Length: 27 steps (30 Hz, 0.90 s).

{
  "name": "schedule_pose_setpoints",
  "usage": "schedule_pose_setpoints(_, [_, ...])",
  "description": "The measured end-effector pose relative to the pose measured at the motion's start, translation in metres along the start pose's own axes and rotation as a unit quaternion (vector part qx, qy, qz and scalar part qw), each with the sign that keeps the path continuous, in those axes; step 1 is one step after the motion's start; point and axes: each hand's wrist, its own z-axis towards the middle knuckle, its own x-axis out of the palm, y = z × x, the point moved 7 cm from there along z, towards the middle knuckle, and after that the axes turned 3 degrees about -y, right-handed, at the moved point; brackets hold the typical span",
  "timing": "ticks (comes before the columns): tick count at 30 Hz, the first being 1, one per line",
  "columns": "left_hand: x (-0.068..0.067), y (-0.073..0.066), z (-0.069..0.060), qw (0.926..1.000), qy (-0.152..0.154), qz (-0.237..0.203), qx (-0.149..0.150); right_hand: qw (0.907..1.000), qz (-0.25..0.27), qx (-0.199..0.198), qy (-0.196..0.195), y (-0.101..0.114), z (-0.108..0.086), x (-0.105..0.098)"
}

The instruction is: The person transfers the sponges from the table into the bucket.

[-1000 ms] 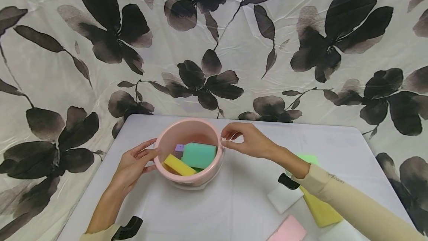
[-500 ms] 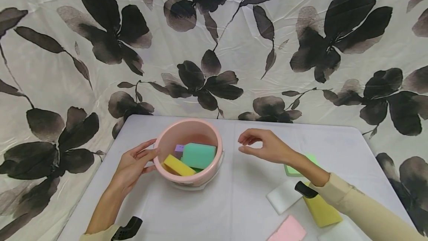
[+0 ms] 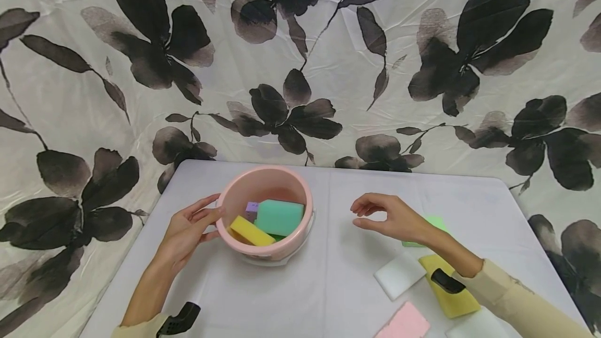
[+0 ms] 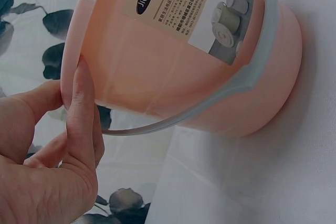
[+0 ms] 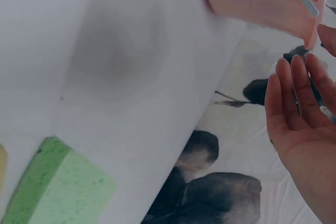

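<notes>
At left on the white table (image 3: 267, 301), left hand (image 3: 185, 231) pinches the pink bucket (image 3: 267, 181) by its left rim. Bucket rests on the table; inside, left to right: yellow block (image 3: 252, 231), purple block (image 3: 251, 210), teal block (image 3: 280, 218). Right hand (image 3: 392, 217) hovers right of the bucket, apart, holding nothing; fingers loosely curved, thumb parted from fingertips. Below and rightward: white pad (image 3: 399, 276), pink pad (image 3: 405, 321), green sponge (image 5: 68, 187), yellow pad (image 3: 454, 301), second white pad (image 3: 478, 326).
</notes>
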Motion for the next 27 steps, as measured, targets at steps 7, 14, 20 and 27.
schedule_pose_setpoints(7, [0.002,0.001,0.001,1.0,0.007,-0.003,0.001,0.9999,0.006,-0.003,0.013,-0.014,-0.018,0.003])
schedule_pose_setpoints(14, [0.001,0.001,0.0,1.0,0.004,-0.004,-0.001,0.9993,0.015,-0.01,0.033,-0.024,-0.033,0.007])
schedule_pose_setpoints(20, [0.0,0.0,0.0,0.9999,0.007,-0.006,0.006,0.9984,0.017,-0.004,0.053,-0.033,-0.044,0.011])
schedule_pose_setpoints(27, [-0.001,0.0,0.0,0.9998,0.009,-0.01,0.013,0.9966,0.011,-0.007,0.081,-0.042,-0.057,0.019])
